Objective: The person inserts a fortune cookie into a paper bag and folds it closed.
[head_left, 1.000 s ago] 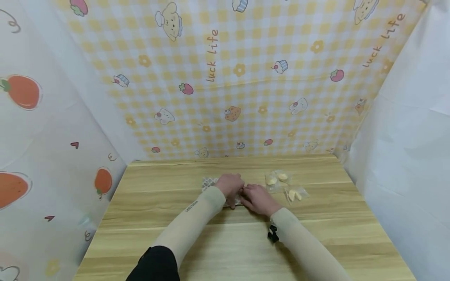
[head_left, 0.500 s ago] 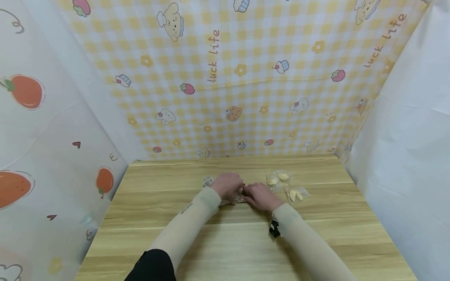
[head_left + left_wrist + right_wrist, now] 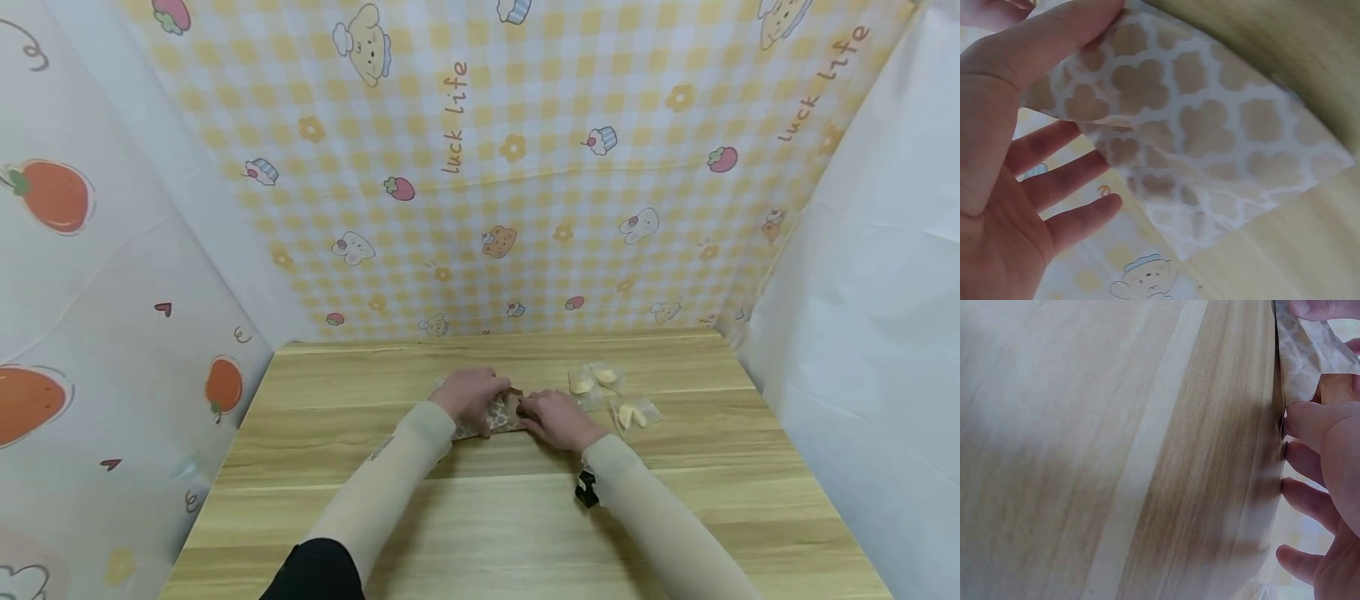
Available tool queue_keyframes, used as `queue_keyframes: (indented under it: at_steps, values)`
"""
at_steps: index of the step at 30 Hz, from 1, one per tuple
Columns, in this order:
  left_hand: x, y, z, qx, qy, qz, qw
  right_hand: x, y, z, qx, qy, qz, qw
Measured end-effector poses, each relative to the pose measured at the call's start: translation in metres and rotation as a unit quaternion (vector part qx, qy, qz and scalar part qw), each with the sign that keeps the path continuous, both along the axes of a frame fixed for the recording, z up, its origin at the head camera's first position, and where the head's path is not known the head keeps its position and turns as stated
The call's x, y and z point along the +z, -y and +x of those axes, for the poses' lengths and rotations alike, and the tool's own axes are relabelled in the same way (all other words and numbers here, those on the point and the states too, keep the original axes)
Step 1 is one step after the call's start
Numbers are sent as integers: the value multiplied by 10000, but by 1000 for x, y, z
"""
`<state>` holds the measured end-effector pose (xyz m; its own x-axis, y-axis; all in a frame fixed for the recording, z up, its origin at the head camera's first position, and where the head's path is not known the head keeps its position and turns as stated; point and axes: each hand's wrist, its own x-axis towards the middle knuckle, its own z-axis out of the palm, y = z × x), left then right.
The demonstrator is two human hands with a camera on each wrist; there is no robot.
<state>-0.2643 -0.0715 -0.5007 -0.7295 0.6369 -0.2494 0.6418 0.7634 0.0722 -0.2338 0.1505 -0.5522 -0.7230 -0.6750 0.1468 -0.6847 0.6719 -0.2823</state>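
Observation:
A small paper bag (image 3: 1204, 125) with a tan and white quatrefoil pattern lies low over the table between my hands. My left hand (image 3: 471, 395) holds it, thumb across the patterned face and fingers behind, as the left wrist view shows. At the bag's right end, my right hand (image 3: 559, 420) pinches the edge with thumb and index finger, while its other fingers are spread in the right wrist view. Plain brown paper shows at this end, between the two hands. Part of the bag is hidden under the left hand in the head view.
Right of my right hand lie fortune cookies in clear wrappers: a left one (image 3: 581, 387), one behind it (image 3: 605, 377) and a nearer one (image 3: 631, 416). They rest on the wood-grain table (image 3: 337, 392). A yellow checked cloth (image 3: 465, 208) hangs behind the table.
My left hand has shifted to the left along the bag, leaving more of the patterned paper and the brown end in sight. The right hand stays at nearly the same spot.

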Motion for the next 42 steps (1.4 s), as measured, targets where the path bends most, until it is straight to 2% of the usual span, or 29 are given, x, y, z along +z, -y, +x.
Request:
queue_keyframes:
  at_steps: [4,8,12,16,25,30,33,35,37,39,42]
  values:
    - [-5,5,-1,-12,-11,350,9994,1,1,0,-47,-28,35,10000]
    - [-11,11,-1,243,155,692,9972,2,1,1,-49,-55,20,10000]
    - [-15,17,0,612,379,696,9950,2,2,1,-4,-55,8,10000]
    - [-16,21,2,823,577,709,9924,1,1,1,5,8,9,10000]
    - [-21,24,5,776,404,666,9939,-2,0,5,-42,185,-13,9998]
    - [-19,22,6,776,364,706,9938,0,-4,12,-68,-167,-157,9997]
    - [-18,21,6,756,349,722,9939,3,-12,14,-484,-591,-377,9964]
    - [-18,21,5,762,343,725,9939,5,-20,14,-1010,-933,-435,9895]
    - [-18,21,5,767,333,731,9938,7,-30,12,-1662,-1178,-391,9782]
    - [-19,22,4,774,329,755,9936,8,-40,10,-2283,-1174,-268,9661]
    - [-21,22,3,783,348,761,9934,9,-54,8,-2949,-853,-12,9517]
